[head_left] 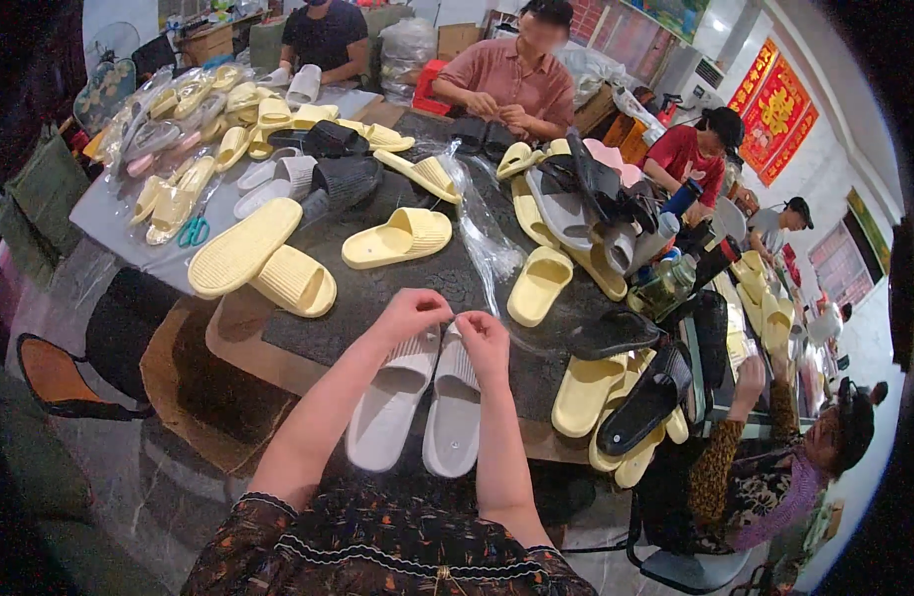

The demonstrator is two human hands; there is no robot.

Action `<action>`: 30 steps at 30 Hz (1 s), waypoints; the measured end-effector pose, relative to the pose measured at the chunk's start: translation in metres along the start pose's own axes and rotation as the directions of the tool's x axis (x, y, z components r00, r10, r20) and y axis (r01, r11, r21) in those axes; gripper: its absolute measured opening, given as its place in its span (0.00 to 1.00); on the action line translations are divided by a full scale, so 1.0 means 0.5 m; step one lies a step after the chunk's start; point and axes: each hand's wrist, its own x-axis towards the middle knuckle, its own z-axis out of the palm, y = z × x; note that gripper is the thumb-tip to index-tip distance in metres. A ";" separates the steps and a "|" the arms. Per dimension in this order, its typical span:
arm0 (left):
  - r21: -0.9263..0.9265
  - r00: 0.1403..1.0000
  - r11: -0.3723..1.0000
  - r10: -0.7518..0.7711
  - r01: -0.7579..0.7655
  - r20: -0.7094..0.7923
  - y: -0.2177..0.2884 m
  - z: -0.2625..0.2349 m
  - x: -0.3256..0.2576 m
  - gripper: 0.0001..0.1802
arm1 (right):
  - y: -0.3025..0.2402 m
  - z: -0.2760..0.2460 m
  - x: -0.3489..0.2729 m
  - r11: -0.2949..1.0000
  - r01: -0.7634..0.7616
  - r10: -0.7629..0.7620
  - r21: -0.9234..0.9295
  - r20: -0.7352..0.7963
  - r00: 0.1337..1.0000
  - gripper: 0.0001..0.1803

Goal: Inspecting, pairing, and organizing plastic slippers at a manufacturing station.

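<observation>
Side by side at the near table edge lie two light grey slides, a left grey slipper (pixel 379 429) and a right grey slipper (pixel 451 429), heels toward me. Over the strap of the first is my left hand (pixel 413 314), fingertips pinched. My right hand (pixel 486 344) pinches above the other strap, its fingers almost meeting the left ones between the slippers. Whatever the fingertips hold is too small to make out. Just beyond my hands, a yellow slipper (pixel 397 239) and another yellow slipper (pixel 540 286) rest on the dark mat (pixel 323 343).
Yellow and black slippers (pixel 639 409) pile up at right, near a glass jar (pixel 665 286). Teal scissors (pixel 194 231) and bagged slippers (pixel 184 204) are at left. An open cardboard box (pixel 204 397) stands below the table. Co-workers (pixel 521 74) sit around it.
</observation>
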 end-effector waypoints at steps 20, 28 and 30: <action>0.153 0.999 0.987 0.045 -0.045 0.006 -0.009 0.007 0.003 0.08 | 0.022 -0.004 0.008 0.998 0.059 -0.059 -0.007 0.029 0.998 0.08; -0.016 0.998 1.000 -0.015 0.014 -0.062 -0.014 -0.002 0.004 0.08 | -0.005 0.003 0.000 0.998 0.002 -0.003 -0.069 -0.008 1.000 0.08; 0.065 1.000 0.998 0.003 -0.005 0.029 -0.013 0.003 0.004 0.07 | -0.004 -0.004 -0.003 0.997 -0.012 0.016 -0.075 0.057 0.998 0.08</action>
